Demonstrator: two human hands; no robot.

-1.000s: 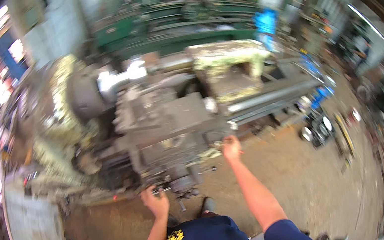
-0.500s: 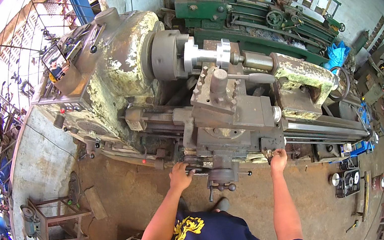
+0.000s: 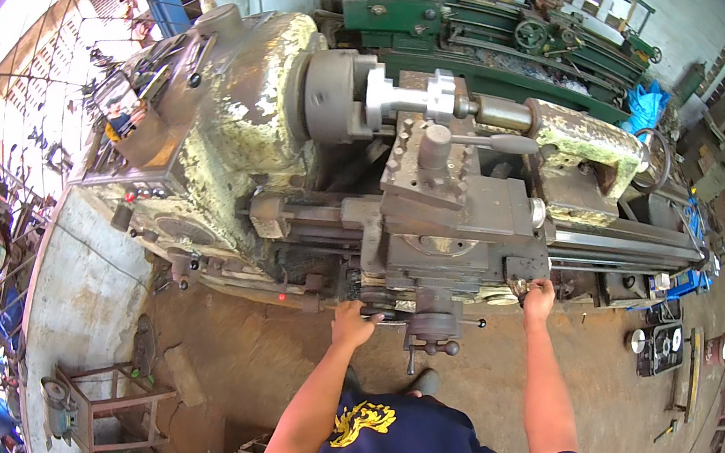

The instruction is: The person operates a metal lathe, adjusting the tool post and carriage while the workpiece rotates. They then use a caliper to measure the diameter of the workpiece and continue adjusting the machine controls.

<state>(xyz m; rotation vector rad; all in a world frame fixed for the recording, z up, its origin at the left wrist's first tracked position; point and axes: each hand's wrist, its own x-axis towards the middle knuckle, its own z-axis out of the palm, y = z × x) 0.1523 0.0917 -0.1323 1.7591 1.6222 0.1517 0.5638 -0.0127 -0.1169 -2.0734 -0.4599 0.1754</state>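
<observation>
A large worn lathe fills the middle of the view. Its grey chuck (image 3: 331, 97) holds one end of a shiny stepped metal workpiece (image 3: 409, 102), and the tailstock (image 3: 590, 133) supports the other. In front of the workpiece sits the square tool post (image 3: 424, 165) with its clamping handle (image 3: 501, 144). Low on the carriage, my left hand (image 3: 354, 324) is closed at the rim of a handwheel (image 3: 380, 296). My right hand (image 3: 537, 301) is closed around a small lever at the carriage's right end; its fingers hide most of it. Between them is the cross-slide crank (image 3: 434, 346).
Behind stands a green lathe (image 3: 405, 16). A wooden-framed stand (image 3: 115, 398) is at the left, by a curved concrete ledge (image 3: 77, 281). On the floor at right lies a black rack (image 3: 658, 346). A blue plastic bag (image 3: 644, 104) hangs near the tailstock handwheel (image 3: 653, 160).
The whole view has shifted, so the lathe sits slightly farther right in the picture. My left thumb has come closer to the handwheel; my right hand stays at the lever.
</observation>
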